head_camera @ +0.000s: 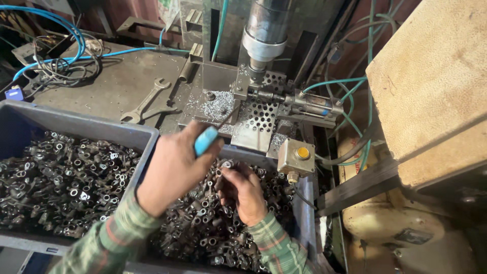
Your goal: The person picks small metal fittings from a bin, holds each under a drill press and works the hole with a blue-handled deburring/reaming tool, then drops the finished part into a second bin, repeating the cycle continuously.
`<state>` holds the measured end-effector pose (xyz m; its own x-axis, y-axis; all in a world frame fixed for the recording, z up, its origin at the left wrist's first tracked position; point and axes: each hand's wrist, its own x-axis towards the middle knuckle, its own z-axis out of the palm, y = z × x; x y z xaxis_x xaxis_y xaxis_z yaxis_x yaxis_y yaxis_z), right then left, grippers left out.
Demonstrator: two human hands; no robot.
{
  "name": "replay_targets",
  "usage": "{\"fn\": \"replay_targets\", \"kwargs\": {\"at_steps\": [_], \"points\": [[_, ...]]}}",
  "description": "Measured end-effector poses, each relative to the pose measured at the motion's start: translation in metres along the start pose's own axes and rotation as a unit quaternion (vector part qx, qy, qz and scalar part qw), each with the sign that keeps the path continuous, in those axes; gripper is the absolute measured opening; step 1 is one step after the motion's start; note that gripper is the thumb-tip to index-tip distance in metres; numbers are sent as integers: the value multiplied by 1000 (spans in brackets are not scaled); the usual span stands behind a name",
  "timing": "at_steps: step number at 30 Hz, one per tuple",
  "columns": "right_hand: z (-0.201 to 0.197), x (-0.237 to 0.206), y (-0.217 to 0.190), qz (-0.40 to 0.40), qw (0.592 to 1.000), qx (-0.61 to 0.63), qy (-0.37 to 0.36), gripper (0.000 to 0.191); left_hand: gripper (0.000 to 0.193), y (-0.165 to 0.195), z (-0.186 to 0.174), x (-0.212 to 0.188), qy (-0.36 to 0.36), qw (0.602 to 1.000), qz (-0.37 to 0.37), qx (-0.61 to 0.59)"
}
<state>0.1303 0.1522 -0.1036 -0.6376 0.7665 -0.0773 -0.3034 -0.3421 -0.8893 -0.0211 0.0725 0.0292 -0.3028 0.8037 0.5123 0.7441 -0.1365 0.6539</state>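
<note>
My left hand [175, 167] is closed around a tool with a light blue handle [205, 140]; its thin dark shaft points up toward the metal shavings [219, 105] on the drilling machine's perforated plate [258, 122]. My right hand [243, 190] reaches down into a grey bin [303, 213] full of small dark metal fittings [203, 228], fingers curled on one or more of them. Both sleeves are green plaid. The drill spindle [265, 35] hangs above the fixture.
A second grey bin [86, 124] at left holds several more metal fittings [61, 177]. Two spanners [147, 104] lie on the steel bench. A box with a yellow push button [302, 152] sits beside the fixture. Blue hoses [61, 30], a pneumatic cylinder [312, 104] and a wooden board [431, 86] surround.
</note>
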Motion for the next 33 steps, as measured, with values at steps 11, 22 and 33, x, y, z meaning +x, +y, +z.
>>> {"fn": "replay_targets", "kwargs": {"at_steps": [11,22,33], "points": [[-5,3,4,10,992,99,-75,28,24,11,9,76,15,993,105,58],[-11,9,10,12,997,73,-24,17,22,9,43,124,-29,986,62,152],[-11,6,10,22,1000,13,-11,19,20,6,47,141,-44,986,41,155]]}}
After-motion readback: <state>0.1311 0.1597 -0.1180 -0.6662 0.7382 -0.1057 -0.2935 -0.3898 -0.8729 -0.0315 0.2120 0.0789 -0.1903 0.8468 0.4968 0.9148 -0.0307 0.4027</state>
